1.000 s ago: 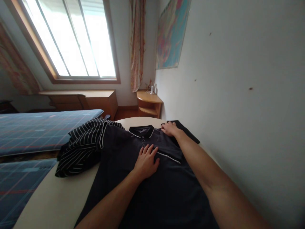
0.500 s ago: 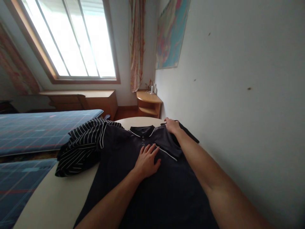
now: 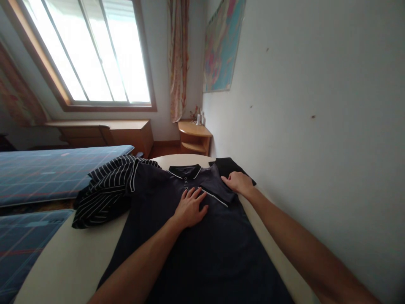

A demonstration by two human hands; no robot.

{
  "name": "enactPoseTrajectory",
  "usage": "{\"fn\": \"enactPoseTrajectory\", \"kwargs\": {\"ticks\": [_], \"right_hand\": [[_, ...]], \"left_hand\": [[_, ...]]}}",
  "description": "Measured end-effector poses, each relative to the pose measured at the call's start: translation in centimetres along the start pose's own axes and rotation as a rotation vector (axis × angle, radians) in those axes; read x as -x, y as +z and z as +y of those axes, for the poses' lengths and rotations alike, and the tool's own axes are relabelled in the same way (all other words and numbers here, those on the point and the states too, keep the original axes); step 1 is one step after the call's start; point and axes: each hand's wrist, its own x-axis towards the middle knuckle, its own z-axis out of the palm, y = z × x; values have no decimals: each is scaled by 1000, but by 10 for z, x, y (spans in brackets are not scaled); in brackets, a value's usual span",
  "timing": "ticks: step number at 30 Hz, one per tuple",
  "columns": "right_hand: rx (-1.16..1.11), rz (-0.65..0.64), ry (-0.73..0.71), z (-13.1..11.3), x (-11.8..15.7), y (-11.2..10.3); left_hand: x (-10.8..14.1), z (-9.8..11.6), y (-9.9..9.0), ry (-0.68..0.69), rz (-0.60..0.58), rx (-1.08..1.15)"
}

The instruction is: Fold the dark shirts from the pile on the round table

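Across the cream, round-edged tabletop (image 3: 69, 253), a dark navy short-sleeved polo shirt (image 3: 202, 261) lies front up, its black, white-piped collar (image 3: 177, 171) toward the window (image 3: 91, 50). One white-edged sleeve (image 3: 218, 190) rests inward over the chest, and from where I stand the left hand (image 3: 190, 207) seems set beside its edge to steady the cloth: palm down, fingers slightly spread, gripping nothing. The right hand (image 3: 238, 182) is by the shirt's shoulder, thumb toward the fabric; I cannot tell whether any cloth is pinched. Just beyond it lies a flat black cloth (image 3: 229, 164), and on the opposite side a rumpled black garment with white stripes (image 3: 107, 190) touches the other sleeve, probably kept there to leave the shirt room.
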Motion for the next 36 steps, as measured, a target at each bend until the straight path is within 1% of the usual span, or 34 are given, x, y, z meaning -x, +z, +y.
{"fn": "enactPoseTrajectory", "kwargs": {"ticks": [5, 8, 10, 14, 17, 20, 22, 24, 27, 30, 33, 36], "right_hand": [[-10, -77, -23, 11, 31, 6], [-45, -80, -55, 16, 41, 10], [-94, -66, -40, 20, 44, 14], [-271, 34, 2, 28, 46, 32], [-489, 130, -43, 33, 48, 48], [-683, 221, -104, 36, 50, 55], [-777, 257, -110, 35, 50, 52], [-831, 262, -95, 31, 50, 44], [-841, 226, -91, 19, 52, 27], [-813, 191, -143, 1, 55, 11], [-823, 130, -217, -19, 57, 2], [-886, 22, -294, -38, 60, 5]], "left_hand": [[-1, -1, 2, -1, -20, -25], [-2, -1, 4, 0, -61, -35], [-3, -1, 4, -5, -80, -37], [-1, 0, 2, -8, -65, -24], [3, 0, -1, 2, -32, 1], [6, -1, -3, 12, -27, 33], [6, -3, -2, 10, -20, 64], [4, -5, -1, -1, 17, 107], [0, -8, 2, -25, 102, 173], [-3, -12, 4, -16, 177, 240], [-4, -13, 4, 4, 248, 316], [-3, -14, 2, -19, 292, 383]]}}
